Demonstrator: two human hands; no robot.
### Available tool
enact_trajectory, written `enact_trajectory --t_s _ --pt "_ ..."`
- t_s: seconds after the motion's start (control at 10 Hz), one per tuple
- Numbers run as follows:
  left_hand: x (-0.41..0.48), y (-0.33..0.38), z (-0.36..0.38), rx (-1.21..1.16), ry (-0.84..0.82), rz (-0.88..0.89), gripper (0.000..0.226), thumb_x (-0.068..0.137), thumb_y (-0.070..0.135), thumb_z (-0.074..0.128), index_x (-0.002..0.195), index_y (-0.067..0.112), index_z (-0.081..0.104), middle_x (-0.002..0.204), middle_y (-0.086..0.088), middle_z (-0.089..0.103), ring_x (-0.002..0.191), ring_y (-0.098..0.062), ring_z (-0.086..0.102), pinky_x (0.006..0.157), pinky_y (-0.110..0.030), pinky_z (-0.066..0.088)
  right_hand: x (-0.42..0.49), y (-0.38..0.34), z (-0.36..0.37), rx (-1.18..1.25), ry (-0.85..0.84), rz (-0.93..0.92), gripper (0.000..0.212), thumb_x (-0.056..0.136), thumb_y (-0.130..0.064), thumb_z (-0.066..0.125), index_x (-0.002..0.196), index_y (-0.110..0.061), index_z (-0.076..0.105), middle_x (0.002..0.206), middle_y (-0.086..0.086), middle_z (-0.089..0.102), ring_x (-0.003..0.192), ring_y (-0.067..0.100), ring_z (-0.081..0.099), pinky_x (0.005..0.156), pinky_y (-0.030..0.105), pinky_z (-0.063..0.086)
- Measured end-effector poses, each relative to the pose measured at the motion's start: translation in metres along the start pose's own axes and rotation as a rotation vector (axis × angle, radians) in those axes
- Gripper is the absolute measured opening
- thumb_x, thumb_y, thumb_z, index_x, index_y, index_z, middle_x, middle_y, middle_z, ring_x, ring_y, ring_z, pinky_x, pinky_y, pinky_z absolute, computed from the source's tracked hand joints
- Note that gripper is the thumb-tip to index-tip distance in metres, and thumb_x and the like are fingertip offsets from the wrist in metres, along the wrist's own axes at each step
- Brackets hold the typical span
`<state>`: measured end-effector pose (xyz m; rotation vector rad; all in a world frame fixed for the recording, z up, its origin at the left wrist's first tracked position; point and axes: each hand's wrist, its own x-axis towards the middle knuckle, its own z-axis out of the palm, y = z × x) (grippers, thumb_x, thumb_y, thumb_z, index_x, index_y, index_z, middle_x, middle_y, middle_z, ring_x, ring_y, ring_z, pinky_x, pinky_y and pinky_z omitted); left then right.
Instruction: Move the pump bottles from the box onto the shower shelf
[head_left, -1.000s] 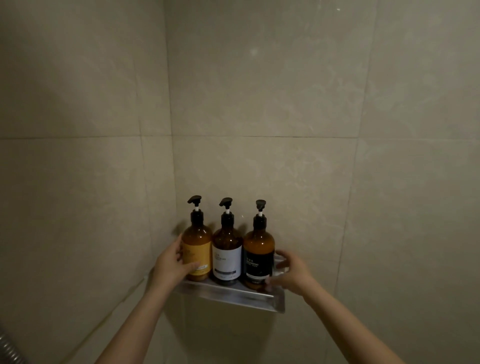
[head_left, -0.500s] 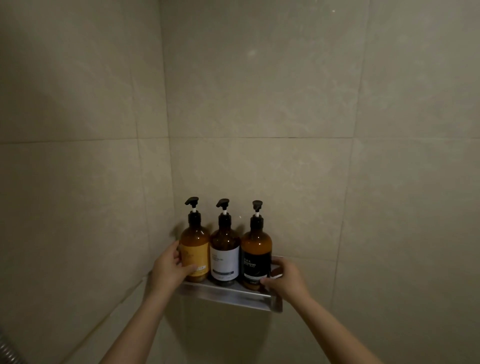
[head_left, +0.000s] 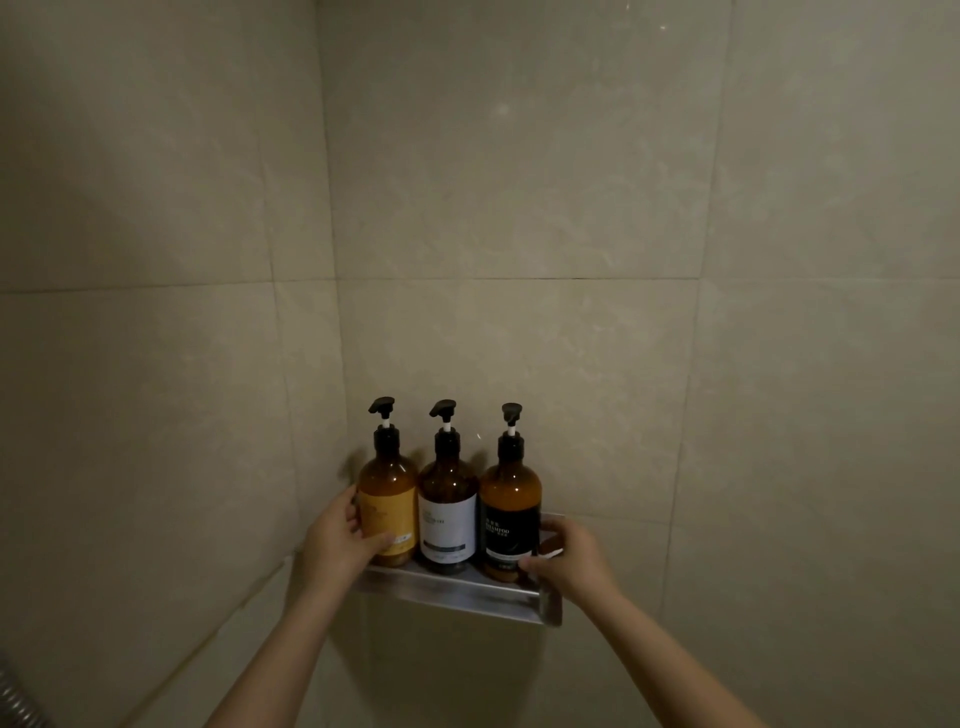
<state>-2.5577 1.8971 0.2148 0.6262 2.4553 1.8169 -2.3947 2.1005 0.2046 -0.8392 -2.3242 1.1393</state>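
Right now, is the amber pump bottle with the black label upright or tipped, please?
Upright: the black-labelled amber bottle stands on the metal shelf, pump pointing straight up.

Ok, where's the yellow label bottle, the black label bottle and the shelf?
Yellow-label bottle (head_left: 388, 512): head view, on its yellow label.
Black-label bottle (head_left: 510, 525): head view, on its black label.
Shelf (head_left: 457, 595): head view, on its metal front rim.

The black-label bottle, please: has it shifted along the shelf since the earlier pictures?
No: the black-label bottle keeps its spot near the right end of the shelf.
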Motion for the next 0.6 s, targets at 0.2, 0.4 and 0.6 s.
enact_trajectory --t_s 0.2,0.4,0.6 --pt "-0.005 0.019 -0.011 0.150 -0.162 -0.001 0.089 0.043 0.025 0.088 0.124 0.015 0.052 0.123 -0.010 0.062 0.114 -0.027 0.058 0.099 -0.047 0.045 0.000 -0.016 -0.016 -0.170 -0.120 0.053 0.076 0.072 -0.013 0.077 0.138 -0.016 0.041 0.126 0.007 0.058 0.107 0.020 0.060 0.081 0.026 0.053" --pt "-0.018 0.087 -0.040 0.576 -0.110 0.023 0.081 0.065 0.022 0.081 0.135 0.007 0.044 0.138 -0.014 0.051 0.125 -0.028 0.050 0.098 -0.037 0.043 -0.005 -0.077 -0.067 -0.321 0.059 -0.084 0.074 0.076 -0.020 0.074 0.140 -0.015 0.038 0.136 0.010 0.052 0.120 0.024 0.054 0.092 0.033 0.050" --pt "-0.052 0.173 -0.063 0.739 0.031 0.333 0.089 0.066 0.035 0.080 0.140 0.012 0.036 0.145 -0.010 0.042 0.131 -0.026 0.042 0.103 -0.037 0.039 -0.035 -0.158 -0.106 -0.380 0.224 -0.466 0.083 0.071 -0.042 0.074 0.142 -0.025 0.034 0.142 0.001 0.047 0.128 0.021 0.047 0.099 0.039 0.046"
